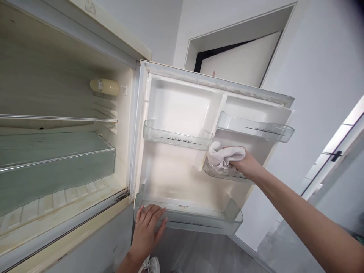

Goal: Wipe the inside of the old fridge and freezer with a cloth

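Observation:
An old refrigerator stands open with its door (182, 178) swung out to the right. My right hand (246, 166) grips a bunched white cloth (223, 155) and presses it into a small clear door bin (218, 175) at mid height. My left hand (148, 227) lies flat with fingers spread on the front rim of the long bottom door bin (204, 223). Two more clear bins, the upper left bin (176, 138) and the upper right bin (256, 129), hang higher on the door.
Inside the cabinet are glass shelves (57, 118), a translucent drawer (57, 167) and a cream lamp housing (104, 87). Behind the door are a white wall, a doorway (239, 57) and a door handle (336, 155). Grey floor and a white shoe (150, 265) show below.

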Demonstrator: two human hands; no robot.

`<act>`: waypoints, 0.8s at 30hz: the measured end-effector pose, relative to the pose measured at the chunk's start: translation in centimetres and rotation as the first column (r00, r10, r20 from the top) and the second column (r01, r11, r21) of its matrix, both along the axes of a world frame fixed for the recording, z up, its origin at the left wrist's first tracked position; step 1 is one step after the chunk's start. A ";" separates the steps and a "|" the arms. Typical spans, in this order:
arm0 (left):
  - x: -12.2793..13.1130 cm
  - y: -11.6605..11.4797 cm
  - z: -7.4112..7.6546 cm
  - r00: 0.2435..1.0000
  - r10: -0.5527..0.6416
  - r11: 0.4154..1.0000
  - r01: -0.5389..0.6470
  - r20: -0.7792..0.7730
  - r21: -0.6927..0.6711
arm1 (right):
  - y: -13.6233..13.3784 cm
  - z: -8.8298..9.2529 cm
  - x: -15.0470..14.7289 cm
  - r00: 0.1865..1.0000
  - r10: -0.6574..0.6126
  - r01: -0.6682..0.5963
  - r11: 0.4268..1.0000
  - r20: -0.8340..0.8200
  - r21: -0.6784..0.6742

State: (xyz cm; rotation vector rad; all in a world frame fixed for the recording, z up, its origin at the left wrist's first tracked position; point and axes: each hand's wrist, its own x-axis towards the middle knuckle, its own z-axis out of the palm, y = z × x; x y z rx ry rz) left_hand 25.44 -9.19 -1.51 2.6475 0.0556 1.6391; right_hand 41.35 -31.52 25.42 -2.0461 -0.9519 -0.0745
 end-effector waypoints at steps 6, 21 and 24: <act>-0.1 0.2 0.1 0.999 -0.037 0.998 0.039 0.033 -0.046 | 1.2 0.0 -0.3 0.989 -0.081 0.081 0.997 0.121 -0.003; 0.0 0.2 0.0 0.998 -0.036 0.999 0.037 0.043 -0.028 | -1.2 -0.3 -1.2 0.894 0.021 0.180 0.898 0.448 -0.401; -0.2 0.1 0.3 0.997 -0.059 0.996 0.063 0.056 -0.057 | -3.2 0.1 -0.3 0.917 -0.026 0.198 0.896 0.398 -0.397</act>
